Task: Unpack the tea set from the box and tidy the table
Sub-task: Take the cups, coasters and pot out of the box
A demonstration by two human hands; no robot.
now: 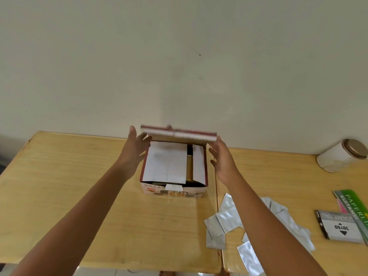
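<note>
Cardboard box (172, 189), rect., lid flap up, white inner flaps; both hands' fingers (146, 138) straight, released.

Pale wall (179, 56) — wooden table (59, 186) (tiled floor (99, 272)).

Single head-worn wide-angle view, looking forward and down, close over the table (59, 176), wall behind

Silver foil sachets (229, 220) scattered on table's right side; Joyko stamp pad box (340, 228) just beside green receipt book (354, 208); lidded jar (342, 156) lying near wall.
</note>
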